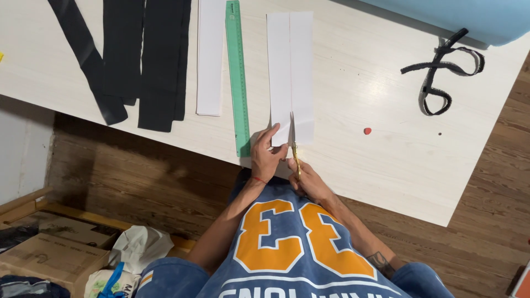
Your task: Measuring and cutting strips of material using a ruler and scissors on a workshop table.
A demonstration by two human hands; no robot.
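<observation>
A white paper sheet (291, 66) lies lengthwise on the pale wooden table (386, 143), with a thin line drawn down its middle. My left hand (266, 154) pinches the sheet's near left corner. My right hand (307, 179) grips gold-handled scissors (295, 148), whose blades are in the sheet's near edge on that line. A short slit shows there.
A green ruler (237, 77) lies left of the sheet, then a narrow white paper strip (210, 55) and several black fabric strips (144, 60). A tangled black strap (441, 69) and a light blue roll (469, 14) sit at the right. Cardboard boxes (49, 254) stand on the floor.
</observation>
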